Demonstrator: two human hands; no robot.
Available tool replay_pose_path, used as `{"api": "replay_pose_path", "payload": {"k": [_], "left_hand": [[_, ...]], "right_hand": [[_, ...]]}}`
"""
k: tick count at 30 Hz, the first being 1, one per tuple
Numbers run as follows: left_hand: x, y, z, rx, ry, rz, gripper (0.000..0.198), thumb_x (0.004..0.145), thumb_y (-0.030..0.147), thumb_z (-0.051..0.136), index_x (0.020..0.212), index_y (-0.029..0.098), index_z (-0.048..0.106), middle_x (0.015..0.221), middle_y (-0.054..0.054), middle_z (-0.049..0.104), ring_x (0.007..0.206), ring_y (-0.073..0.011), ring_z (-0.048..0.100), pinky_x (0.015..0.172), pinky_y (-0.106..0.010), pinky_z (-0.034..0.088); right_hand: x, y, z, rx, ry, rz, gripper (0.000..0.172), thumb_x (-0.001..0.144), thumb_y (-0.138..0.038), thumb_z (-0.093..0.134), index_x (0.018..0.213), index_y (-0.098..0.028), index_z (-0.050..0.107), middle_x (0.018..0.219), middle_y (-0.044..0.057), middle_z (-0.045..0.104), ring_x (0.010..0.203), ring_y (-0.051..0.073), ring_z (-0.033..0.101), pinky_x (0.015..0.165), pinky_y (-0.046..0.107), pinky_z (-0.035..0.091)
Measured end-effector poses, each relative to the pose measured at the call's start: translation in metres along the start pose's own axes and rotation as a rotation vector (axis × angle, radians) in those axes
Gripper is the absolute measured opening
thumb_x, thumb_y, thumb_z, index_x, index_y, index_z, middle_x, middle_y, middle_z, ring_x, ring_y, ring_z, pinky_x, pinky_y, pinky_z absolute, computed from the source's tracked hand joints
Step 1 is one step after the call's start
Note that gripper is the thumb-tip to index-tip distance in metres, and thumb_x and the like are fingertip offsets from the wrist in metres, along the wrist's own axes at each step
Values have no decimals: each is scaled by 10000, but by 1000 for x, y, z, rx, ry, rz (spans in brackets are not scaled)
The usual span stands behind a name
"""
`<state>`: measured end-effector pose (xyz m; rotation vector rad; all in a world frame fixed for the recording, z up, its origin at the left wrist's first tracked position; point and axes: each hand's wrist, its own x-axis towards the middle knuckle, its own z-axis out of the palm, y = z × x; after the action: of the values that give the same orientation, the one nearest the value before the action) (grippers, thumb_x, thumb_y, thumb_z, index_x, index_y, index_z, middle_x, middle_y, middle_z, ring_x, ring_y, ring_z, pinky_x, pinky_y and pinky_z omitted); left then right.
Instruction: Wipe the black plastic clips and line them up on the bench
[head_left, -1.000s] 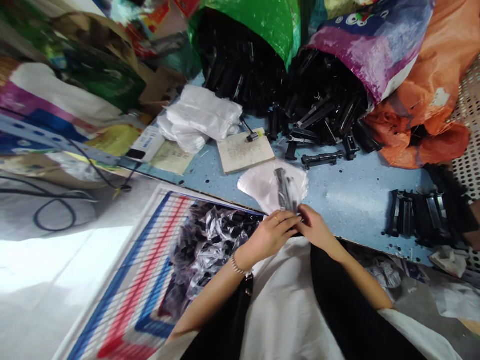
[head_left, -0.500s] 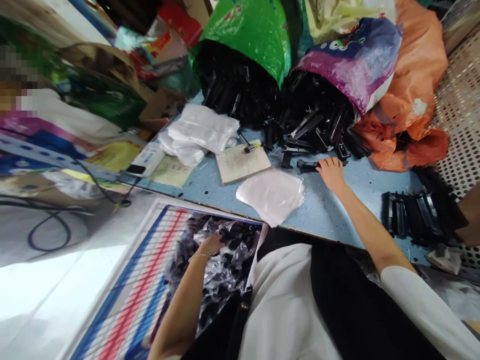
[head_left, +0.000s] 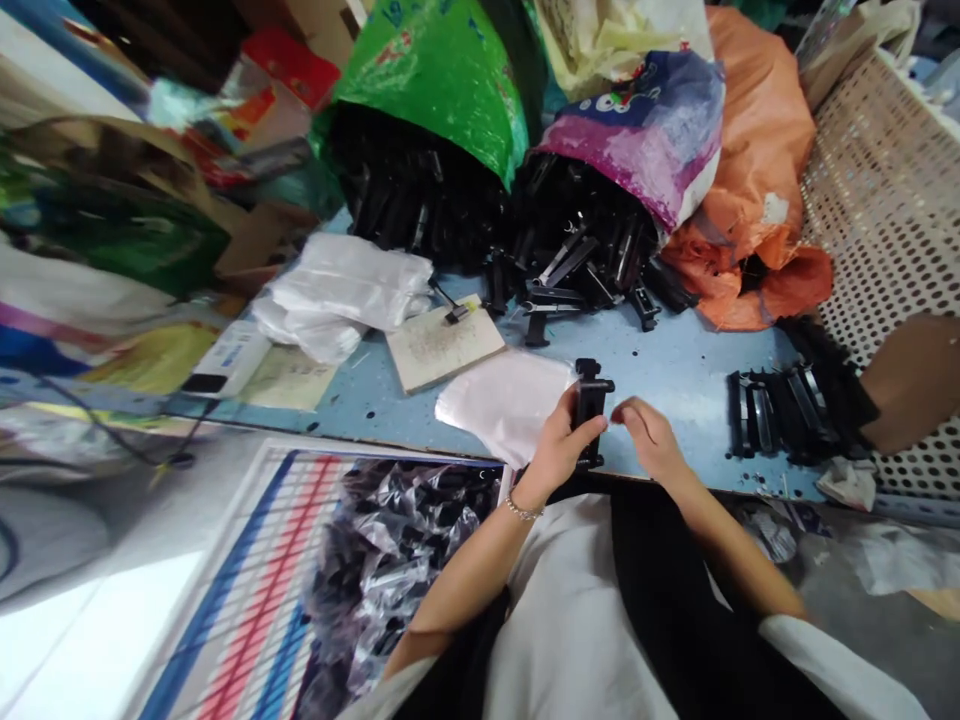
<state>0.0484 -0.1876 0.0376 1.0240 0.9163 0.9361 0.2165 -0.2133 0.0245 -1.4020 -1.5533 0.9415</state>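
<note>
My left hand (head_left: 559, 440) is closed round a black plastic part (head_left: 591, 402), long with short crosspieces at its ends, held upright over the table's front edge. Just right of it is my right hand (head_left: 651, 440), fingers curled in and apart from the part; whatever they may pinch is hidden. Beside the left hand lies a fan of clear plastic bags (head_left: 499, 395) on the blue table (head_left: 675, 385). Farther back, similar black parts (head_left: 570, 265) spill in a heap from a green sack (head_left: 435, 80) and a purple-and-blue sack (head_left: 637, 130).
Below the table at left, a striped crate (head_left: 255, 570) holds bagged black parts (head_left: 405, 540). A row of black parts (head_left: 776, 412) lies at right by a perforated basket (head_left: 885, 180). A board (head_left: 442, 345), stacked white bags (head_left: 341, 285) and an orange sack (head_left: 757, 150) stand behind.
My left hand has left the crate and come up over the table, where it now grips a black part. My right hand has drawn back from the heap towards it.
</note>
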Motion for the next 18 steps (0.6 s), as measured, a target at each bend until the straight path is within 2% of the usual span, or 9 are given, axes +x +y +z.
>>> {"api": "replay_pose_path", "payload": {"k": [2, 4, 7, 10, 13, 15, 16, 18], "left_hand": [[-4, 1, 10, -84, -68, -143, 445, 777, 477, 758, 1044, 167, 584, 782, 1, 638, 638, -124, 608, 612, -252, 509], [-8, 1, 22, -187, -144, -285, 438, 754, 490, 761, 984, 164, 581, 766, 3, 633, 571, -109, 589, 539, -237, 481], [-9, -4, 40, -250, -133, -348, 426, 728, 495, 773, 902, 157, 579, 747, 2, 631, 555, -100, 587, 527, -228, 478], [-2, -11, 45, -292, -10, -311, 427, 708, 486, 790, 878, 148, 592, 761, -2, 639, 562, -87, 585, 533, -214, 478], [7, -16, 37, -369, 88, -290, 447, 709, 483, 794, 940, 144, 617, 813, -17, 662, 589, -88, 593, 529, -204, 466], [12, -19, 32, -391, 126, -278, 448, 730, 492, 776, 958, 135, 632, 813, -26, 668, 622, -93, 597, 551, -203, 467], [14, -21, 30, -391, 157, -263, 441, 742, 496, 764, 958, 133, 635, 819, -27, 669, 645, -93, 598, 576, -203, 472], [21, -29, 29, -379, 242, -217, 421, 759, 492, 750, 959, 144, 625, 821, -12, 660, 686, -90, 598, 640, -204, 483]], "right_hand": [[7, 3, -23, -263, 138, -202, 397, 968, -579, 463, 997, -220, 631, 987, 103, 638, 930, 252, 573, 870, 438, 465], [18, 8, -37, -457, 160, -332, 381, 955, -575, 480, 956, -224, 629, 942, 112, 629, 897, 268, 553, 848, 454, 455], [34, 15, -43, -618, 130, -348, 406, 1004, -503, 396, 773, -230, 587, 770, 87, 592, 771, 246, 526, 769, 417, 432], [33, 16, -38, -632, 169, -267, 448, 1042, -466, 310, 782, -225, 583, 765, 82, 601, 760, 230, 529, 737, 380, 413], [9, 17, -22, -578, 78, -366, 488, 1027, -548, 298, 841, -226, 614, 827, 86, 637, 790, 230, 541, 747, 378, 410], [-11, 21, -7, -561, -7, -467, 520, 1002, -601, 315, 794, -231, 615, 801, 85, 637, 770, 231, 540, 727, 380, 398], [-19, 24, 0, -558, -21, -484, 531, 1005, -592, 308, 756, -230, 606, 771, 84, 630, 746, 228, 537, 710, 377, 389], [-24, 30, 10, -558, -10, -420, 538, 1029, -527, 282, 703, -226, 586, 712, 79, 608, 702, 216, 531, 694, 367, 378]]}}
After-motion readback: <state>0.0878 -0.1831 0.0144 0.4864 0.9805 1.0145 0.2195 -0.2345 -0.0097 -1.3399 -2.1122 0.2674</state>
